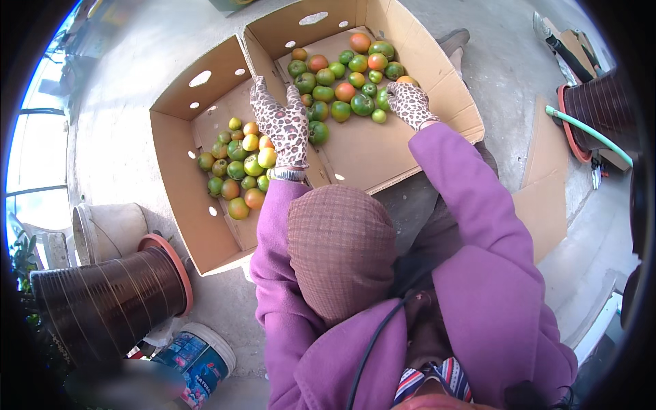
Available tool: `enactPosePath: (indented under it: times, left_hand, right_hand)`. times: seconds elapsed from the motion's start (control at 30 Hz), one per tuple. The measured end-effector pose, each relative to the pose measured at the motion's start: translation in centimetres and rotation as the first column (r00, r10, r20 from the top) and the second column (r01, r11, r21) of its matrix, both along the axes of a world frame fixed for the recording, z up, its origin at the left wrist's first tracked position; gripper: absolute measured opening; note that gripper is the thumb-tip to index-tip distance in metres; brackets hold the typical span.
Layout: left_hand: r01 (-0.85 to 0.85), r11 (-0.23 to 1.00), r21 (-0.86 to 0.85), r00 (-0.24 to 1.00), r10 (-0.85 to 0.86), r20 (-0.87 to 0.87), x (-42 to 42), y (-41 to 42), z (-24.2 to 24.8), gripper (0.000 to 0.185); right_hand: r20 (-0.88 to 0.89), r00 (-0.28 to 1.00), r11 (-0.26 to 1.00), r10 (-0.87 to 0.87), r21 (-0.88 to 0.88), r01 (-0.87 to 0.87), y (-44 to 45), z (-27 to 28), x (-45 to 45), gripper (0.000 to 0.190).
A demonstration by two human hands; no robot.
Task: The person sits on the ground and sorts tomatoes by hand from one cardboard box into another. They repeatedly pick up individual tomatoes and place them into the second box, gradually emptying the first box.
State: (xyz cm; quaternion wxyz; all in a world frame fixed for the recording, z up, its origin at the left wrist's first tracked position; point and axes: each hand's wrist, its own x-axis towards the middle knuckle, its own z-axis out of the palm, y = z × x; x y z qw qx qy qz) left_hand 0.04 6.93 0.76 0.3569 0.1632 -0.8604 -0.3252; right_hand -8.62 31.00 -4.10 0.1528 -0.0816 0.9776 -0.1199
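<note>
Two open cardboard boxes stand side by side, green and reddish tomatoes in both. My left hand point(282, 120), in a leopard-print glove, rests over the walls where the boxes meet, its fingers apart and no tomato in it. In the right box point(376, 161), my right hand point(411, 104), in a matching glove, has its fingers curled at a green tomato point(382, 98) and an orange one point(408, 80); whether it grips either cannot be told. The left box point(171, 169) holds a smaller cluster of tomatoes point(237, 169), partly behind my left wrist.
To the left are a white bucket point(118, 230), a dark ribbed pot point(107, 297) and a blue printed bucket point(197, 359). Flattened cardboard point(540, 205) lies at right, near another dark pot point(602, 113) and a green hose point(589, 128). My knee point(341, 251) is close to the boxes.
</note>
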Motion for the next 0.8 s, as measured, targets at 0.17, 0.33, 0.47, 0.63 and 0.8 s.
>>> enactPosePath:
  times: [0.17,0.33,0.47,0.63,0.8]
  left_hand:
    - [0.136,0.963,-0.232,0.990,-0.122,0.076,-0.3,1.8,-0.8,0.049]
    - [0.092,0.985,-0.146,0.994,-0.083,0.068,0.0,1.8,-1.2,0.045]
    - [0.136,0.987,-0.086,0.991,-0.137,-0.003,0.1,1.5,-1.2,0.046]
    - [0.137,0.985,-0.105,0.988,-0.128,0.086,-0.1,1.7,-0.7,0.046]
    - [0.111,0.992,-0.068,0.994,-0.110,0.009,-0.4,1.6,-0.4,0.042]
  right_hand:
    - [0.092,0.934,0.898,0.346,0.256,-0.358,0.1,-4.3,0.1,0.031]
    - [0.133,0.898,0.837,0.420,0.326,-0.440,-2.5,-5.0,0.3,0.027]
    - [0.191,0.894,0.823,0.405,0.350,-0.448,-3.2,-3.7,1.5,0.035]
    - [0.212,0.901,0.840,0.379,0.331,-0.431,-2.6,-4.2,1.4,0.041]
    - [0.142,0.939,0.918,0.314,0.208,-0.338,-3.3,-1.9,1.0,0.048]
